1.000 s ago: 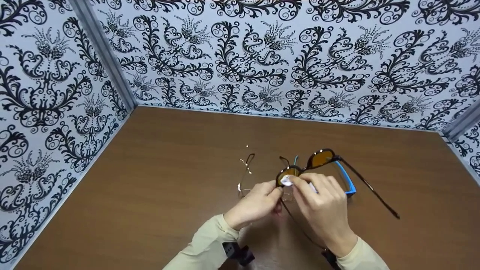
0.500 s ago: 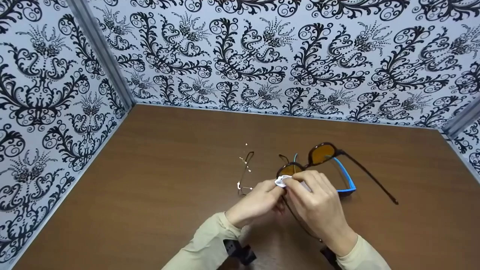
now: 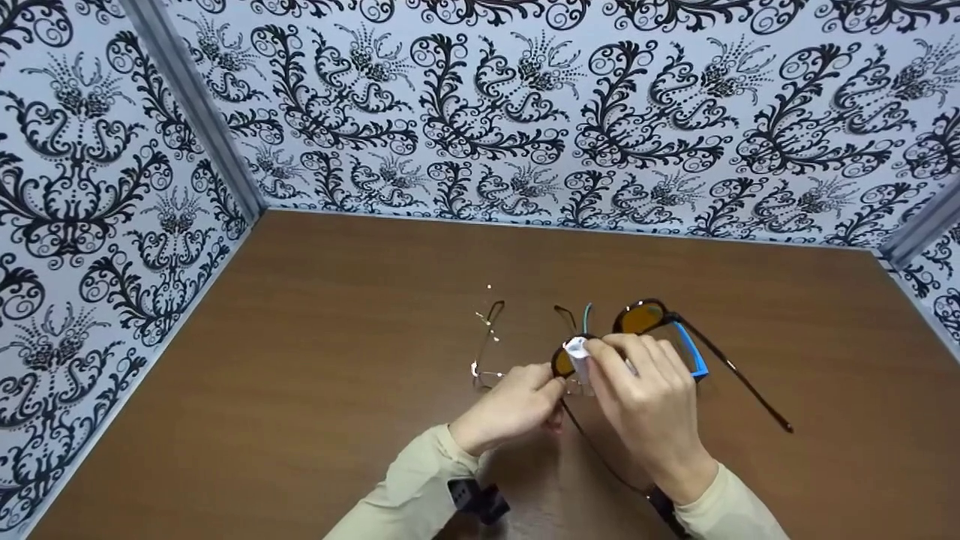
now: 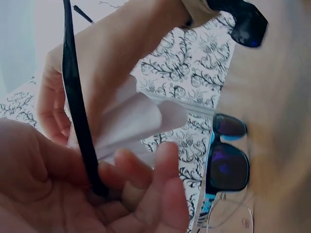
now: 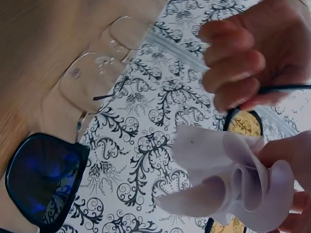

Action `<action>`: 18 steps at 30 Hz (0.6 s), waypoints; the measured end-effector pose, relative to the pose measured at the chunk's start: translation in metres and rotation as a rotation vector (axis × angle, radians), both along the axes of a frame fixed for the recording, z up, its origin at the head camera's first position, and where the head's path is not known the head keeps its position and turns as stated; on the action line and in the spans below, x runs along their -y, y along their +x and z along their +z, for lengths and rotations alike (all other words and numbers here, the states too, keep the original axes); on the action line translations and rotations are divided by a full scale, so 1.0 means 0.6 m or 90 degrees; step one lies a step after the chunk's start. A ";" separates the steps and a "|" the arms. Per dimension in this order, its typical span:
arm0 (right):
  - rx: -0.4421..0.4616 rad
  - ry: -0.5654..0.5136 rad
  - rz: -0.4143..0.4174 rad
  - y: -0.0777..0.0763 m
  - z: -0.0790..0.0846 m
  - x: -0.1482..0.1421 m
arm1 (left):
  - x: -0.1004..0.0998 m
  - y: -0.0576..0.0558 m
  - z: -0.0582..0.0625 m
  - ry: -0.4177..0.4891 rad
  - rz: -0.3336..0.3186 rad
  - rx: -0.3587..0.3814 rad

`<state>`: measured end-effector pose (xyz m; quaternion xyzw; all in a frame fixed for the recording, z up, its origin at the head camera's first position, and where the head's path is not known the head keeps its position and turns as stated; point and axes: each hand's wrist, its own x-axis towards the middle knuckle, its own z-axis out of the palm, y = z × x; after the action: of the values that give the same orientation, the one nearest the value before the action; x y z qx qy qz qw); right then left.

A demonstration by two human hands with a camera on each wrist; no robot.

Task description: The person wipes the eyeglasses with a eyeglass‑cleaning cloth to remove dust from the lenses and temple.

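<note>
Above the brown table [image 3: 360, 300], amber sunglasses [image 3: 640, 317] tight in left fingers [image 3: 534, 373], white cloth [image 3: 576, 349] tight in right fingers [image 3: 611, 367].

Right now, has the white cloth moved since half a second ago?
Yes: in the head view, the white cloth sits slightly right and higher in frame, judged against the clear glasses.

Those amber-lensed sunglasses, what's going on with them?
A person's left hand grips the amber-lensed sunglasses near one end of the frame, their arms unfolded. The right hand pinches a pale cloth at one lens, covering part of it. On the brown table lie blue-and-black sunglasses and, beside them, clear-lensed glasses; neither hand is holding those.
</note>
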<state>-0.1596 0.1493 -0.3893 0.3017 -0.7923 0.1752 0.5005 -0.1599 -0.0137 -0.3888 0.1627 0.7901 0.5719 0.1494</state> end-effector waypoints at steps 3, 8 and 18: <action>0.012 -0.001 0.038 -0.001 0.003 0.002 | 0.001 -0.001 0.001 -0.036 -0.004 -0.014; 0.054 0.058 0.120 0.000 0.002 0.004 | 0.003 -0.002 0.003 -0.010 0.007 0.019; 0.068 0.081 0.053 -0.003 0.004 -0.009 | 0.004 -0.002 0.000 0.006 0.010 0.047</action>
<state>-0.1611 0.1546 -0.3867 0.3558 -0.8143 0.1611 0.4293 -0.1608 -0.0163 -0.3885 0.1362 0.7824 0.5825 0.1732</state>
